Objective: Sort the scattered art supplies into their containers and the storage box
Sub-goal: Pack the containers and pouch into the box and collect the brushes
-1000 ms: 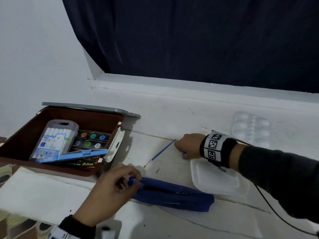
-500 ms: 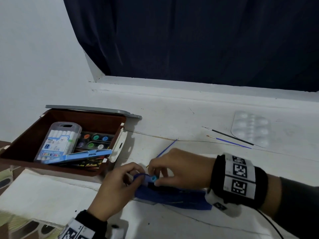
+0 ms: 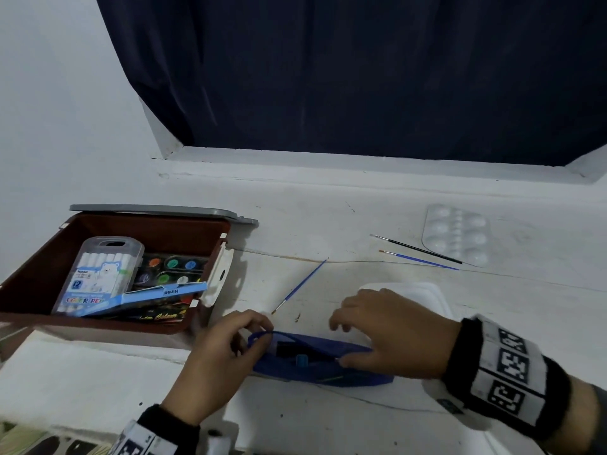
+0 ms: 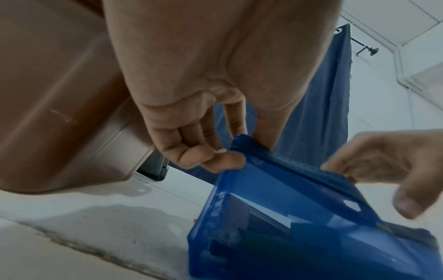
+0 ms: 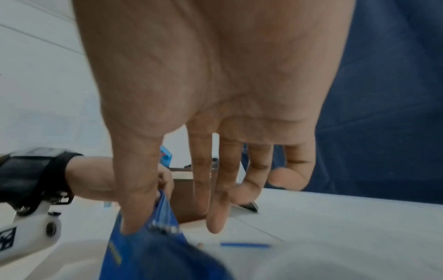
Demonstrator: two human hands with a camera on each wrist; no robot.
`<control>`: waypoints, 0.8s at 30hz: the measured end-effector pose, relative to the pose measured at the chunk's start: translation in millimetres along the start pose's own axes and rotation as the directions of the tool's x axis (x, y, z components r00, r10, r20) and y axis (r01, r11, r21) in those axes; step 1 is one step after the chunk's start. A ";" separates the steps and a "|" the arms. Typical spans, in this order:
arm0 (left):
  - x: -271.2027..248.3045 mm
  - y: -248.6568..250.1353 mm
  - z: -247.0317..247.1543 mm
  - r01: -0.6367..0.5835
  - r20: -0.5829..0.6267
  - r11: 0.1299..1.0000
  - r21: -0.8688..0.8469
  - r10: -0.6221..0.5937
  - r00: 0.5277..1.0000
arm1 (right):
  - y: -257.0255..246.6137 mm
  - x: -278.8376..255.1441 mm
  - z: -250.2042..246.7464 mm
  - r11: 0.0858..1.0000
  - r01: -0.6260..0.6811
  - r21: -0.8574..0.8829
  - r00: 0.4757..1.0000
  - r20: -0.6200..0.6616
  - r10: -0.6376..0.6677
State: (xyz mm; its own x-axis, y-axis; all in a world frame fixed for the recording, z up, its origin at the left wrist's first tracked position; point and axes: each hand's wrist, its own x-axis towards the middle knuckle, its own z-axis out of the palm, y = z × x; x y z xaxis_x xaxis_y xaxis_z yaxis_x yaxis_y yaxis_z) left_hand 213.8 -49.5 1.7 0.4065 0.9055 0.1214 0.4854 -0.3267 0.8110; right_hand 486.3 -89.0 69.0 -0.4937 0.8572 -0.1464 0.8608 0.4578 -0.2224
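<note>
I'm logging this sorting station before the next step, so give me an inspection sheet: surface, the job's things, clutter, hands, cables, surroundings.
Surface: white tabletop, scuffed, with a crack line across it.
Job's things: blue pencil pouch open, items inside; three paintbrushes loose, one near the pouch, two by the clear palette; brown storage box holds a marker case and paints; its grey lid is behind it.
Clutter: white tray behind the right hand.
Hands: left hand pinches the pouch's opening edge; right hand has its thumb at the other edge, fingers loose.
Cables: thin dark cable on the table near the right wrist.
Surroundings: white wall, dark curtain.
</note>
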 end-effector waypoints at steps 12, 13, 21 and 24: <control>4.2 34.7 26.9 -0.252 0.089 0.873 0.418 0.237 0.967 | 8.6 -25.9 27.9 0.992 -0.122 0.032 0.992 -0.029 0.123; 5.1 41.0 34.8 -0.276 0.117 0.849 0.451 0.250 0.961 | 8.6 -26.7 28.4 0.991 -0.126 0.033 0.991 -0.039 0.127; 17.1 58.8 69.2 -0.234 0.173 0.939 0.250 0.194 0.965 | 8.6 -35.5 24.2 0.988 -0.135 0.071 0.978 -0.152 0.145; 16.3 62.5 64.7 -0.198 0.161 0.978 0.060 0.187 0.969 | 6.0 -41.6 23.2 0.986 -0.123 0.115 0.975 -0.168 0.142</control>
State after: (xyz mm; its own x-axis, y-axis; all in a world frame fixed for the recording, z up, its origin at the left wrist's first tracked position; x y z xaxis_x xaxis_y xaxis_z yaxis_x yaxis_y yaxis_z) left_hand 300.8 -72.7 17.4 0.6094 0.7730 0.1766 0.4408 -0.5154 0.7349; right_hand 509.2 -127.4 51.4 -0.3389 0.9408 -0.0119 0.8951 0.3185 -0.3120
